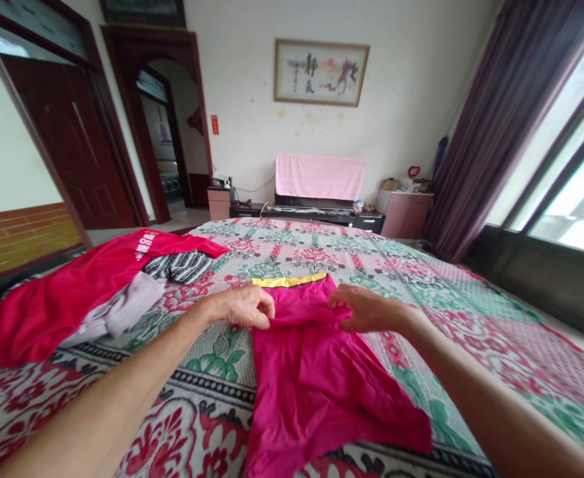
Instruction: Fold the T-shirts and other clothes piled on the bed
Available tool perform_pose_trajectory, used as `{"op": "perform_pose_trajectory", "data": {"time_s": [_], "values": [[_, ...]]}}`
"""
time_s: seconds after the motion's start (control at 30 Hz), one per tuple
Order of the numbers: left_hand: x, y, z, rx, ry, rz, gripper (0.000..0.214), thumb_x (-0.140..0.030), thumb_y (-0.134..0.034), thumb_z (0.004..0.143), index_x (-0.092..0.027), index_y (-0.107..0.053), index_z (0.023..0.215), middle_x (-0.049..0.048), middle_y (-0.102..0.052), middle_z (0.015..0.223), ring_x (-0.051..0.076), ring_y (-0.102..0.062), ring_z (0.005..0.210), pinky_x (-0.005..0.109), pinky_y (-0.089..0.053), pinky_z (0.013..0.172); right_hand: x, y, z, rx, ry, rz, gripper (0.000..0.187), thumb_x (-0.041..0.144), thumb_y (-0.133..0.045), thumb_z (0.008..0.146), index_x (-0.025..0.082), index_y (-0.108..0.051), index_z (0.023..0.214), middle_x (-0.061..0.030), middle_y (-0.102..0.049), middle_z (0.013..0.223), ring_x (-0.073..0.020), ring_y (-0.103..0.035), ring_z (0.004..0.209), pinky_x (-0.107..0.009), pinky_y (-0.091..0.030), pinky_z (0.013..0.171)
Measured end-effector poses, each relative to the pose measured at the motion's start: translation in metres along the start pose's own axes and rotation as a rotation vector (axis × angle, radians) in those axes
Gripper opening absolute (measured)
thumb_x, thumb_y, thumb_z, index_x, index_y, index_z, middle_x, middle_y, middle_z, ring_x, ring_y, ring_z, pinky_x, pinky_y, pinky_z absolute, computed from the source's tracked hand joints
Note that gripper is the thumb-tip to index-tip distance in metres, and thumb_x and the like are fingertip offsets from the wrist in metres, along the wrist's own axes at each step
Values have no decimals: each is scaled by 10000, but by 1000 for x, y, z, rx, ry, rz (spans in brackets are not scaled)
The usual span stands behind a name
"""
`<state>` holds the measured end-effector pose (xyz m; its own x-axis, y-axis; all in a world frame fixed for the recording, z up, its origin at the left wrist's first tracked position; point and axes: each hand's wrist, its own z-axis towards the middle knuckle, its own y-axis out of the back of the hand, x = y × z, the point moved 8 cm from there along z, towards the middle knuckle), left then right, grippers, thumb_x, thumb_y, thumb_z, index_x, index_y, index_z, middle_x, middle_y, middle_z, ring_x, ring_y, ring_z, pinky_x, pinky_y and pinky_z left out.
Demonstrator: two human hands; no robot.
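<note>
A pair of magenta shorts [312, 378] with a yellow waistband lies on the patterned bedspread in front of me, the waistband at the far end. On its left edge, just below the waistband, my left hand [247, 305] is closed with curled fingers pinching the cloth. My right hand [359, 307] grips the right edge at about the same height, thumb and fingers together on the fabric. Between the hands the cloth is raised in a crosswise fold. Below that, the two legs spread toward me with wrinkles.
To the left lies a pile with a red garment [83, 285], a black-and-white patterned cloth [185, 265] and a pale grey cloth [123, 309]. The flowered bedspread [451, 312] extends to the right. Beyond it stand a low black cabinet [312, 216] and a pink-draped television [319, 176].
</note>
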<state>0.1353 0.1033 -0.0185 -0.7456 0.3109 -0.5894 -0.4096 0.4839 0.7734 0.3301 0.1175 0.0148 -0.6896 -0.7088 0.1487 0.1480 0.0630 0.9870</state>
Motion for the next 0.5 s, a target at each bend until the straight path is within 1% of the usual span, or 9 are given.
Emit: {"op": "perform_pose_trajectory", "data": {"time_s": [0.07, 0.17, 0.23, 0.3, 0.33, 0.37, 0.4, 0.47, 0.5], "values": [[0, 0, -1, 2, -6, -10, 204, -239, -546, 609, -178, -623, 788, -43, -511, 548, 91, -438, 460, 199, -298, 436, -1, -8, 5, -19, 41, -29, 247, 72, -546, 659, 163, -667, 854, -58, -666, 855, -144, -579, 760, -240, -416, 681], [-1, 4, -5, -2, 10, -45, 207, -240, -553, 610, -178, -626, 794, -41, -523, 552, 98, -465, 464, 198, -310, 437, 1, -8, 9, -51, 54, -48, 255, 33, -487, 649, 172, -673, 754, -35, -670, 762, -133, -571, 704, -237, -394, 652], [-2, 6, -10, 24, 36, -91, 245, -267, -581, 615, -172, -644, 832, -32, -552, 576, 108, -503, 487, 199, -338, 451, 0, -6, 7, -25, 33, 3, 260, 57, -510, 661, 181, -697, 793, -32, -690, 782, -134, -587, 706, -233, -404, 647], [-2, 8, -13, 65, 44, -131, 312, -329, -612, 632, -171, -669, 895, -22, -585, 611, 117, -538, 514, 203, -373, 479, -4, -7, 5, 34, 11, 110, 252, 102, -544, 680, 190, -714, 844, -27, -710, 819, -135, -612, 718, -224, -426, 647], [-1, 12, -14, 48, 40, -143, 335, -366, -617, 645, -170, -678, 909, -19, -595, 624, 118, -545, 522, 205, -385, 493, -7, -8, 4, 51, -4, 166, 238, 128, -552, 694, 192, -718, 852, -22, -715, 822, -135, -622, 719, -221, -436, 645], [3, 20, -13, -15, 43, -147, 347, -399, -612, 657, -168, -686, 906, -18, -598, 627, 116, -543, 524, 207, -388, 503, -13, -7, 4, 35, -28, 210, 221, 153, -550, 712, 192, -720, 847, -18, -718, 813, -136, -628, 716, -220, -443, 643], [9, 32, -13, -132, 59, -141, 352, -426, -599, 669, -165, -691, 888, -20, -591, 618, 113, -533, 522, 207, -383, 504, -20, -4, 5, -16, -62, 235, 214, 170, -539, 729, 189, -721, 841, -17, -718, 803, -138, -633, 715, -221, -448, 646], [29, 58, -15, -451, 138, -95, 345, -451, -573, 680, -165, -694, 829, -26, -570, 585, 109, -502, 518, 206, -351, 493, -38, 3, 7, -188, -165, 219, 233, 192, -512, 761, 180, -721, 862, -30, -720, 825, -150, -639, 737, -234, -455, 674], [40, 67, -17, -587, 190, -60, 338, -458, -567, 679, -168, -693, 796, -29, -560, 566, 110, -491, 522, 207, -332, 489, -47, 6, 8, -279, -235, 185, 243, 208, -508, 774, 172, -722, 884, -46, -721, 860, -162, -641, 761, -244, -455, 694]]}}
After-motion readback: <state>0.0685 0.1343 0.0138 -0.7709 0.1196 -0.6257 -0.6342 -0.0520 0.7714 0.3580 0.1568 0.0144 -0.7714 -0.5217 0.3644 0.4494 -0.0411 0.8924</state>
